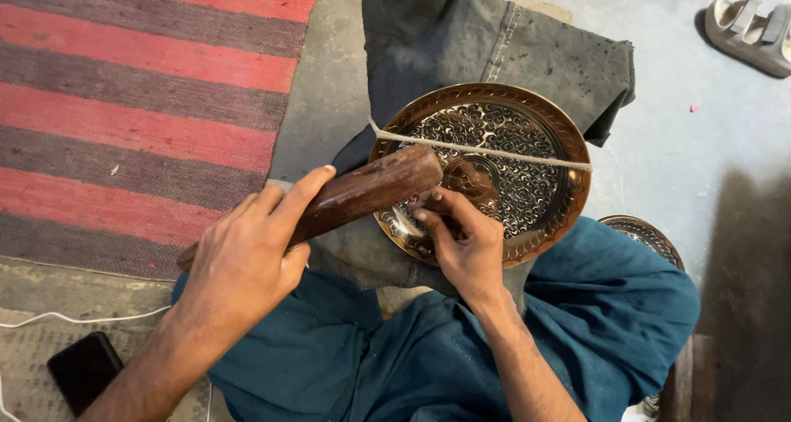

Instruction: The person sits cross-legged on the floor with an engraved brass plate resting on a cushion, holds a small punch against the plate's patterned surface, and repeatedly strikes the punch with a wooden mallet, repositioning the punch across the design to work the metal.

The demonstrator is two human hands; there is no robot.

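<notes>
1. Left hand (243,257) closed around a dark wooden mallet-like block (362,193), index finger laid along its top, the block's far end raised over the near left part of a round brass plate (550,117).
2. Right hand (465,241) pinched shut on a small tool, its tip hidden under the fingers, pressed against the plate's lower left area beside the centre medallion.
3. Plate rests on a folded grey cloth (494,35) over the person's lap, held across by a pale cord (494,152). Fine scrolling pattern already covers most of the visible face; whether the section under the hands is finished cannot be told.
4. Striped red and brown rug (140,100) lies to the left, a dark phone (82,371) with a white cable (74,316) at lower left.
5. Second patterned plate (647,234) peeks out at right behind the teal-clad knee (626,307); pale sandals (754,30) sit on the concrete floor (700,142) at upper right.
6. Cord and block both cross the working face, judged the main obstructions.
</notes>
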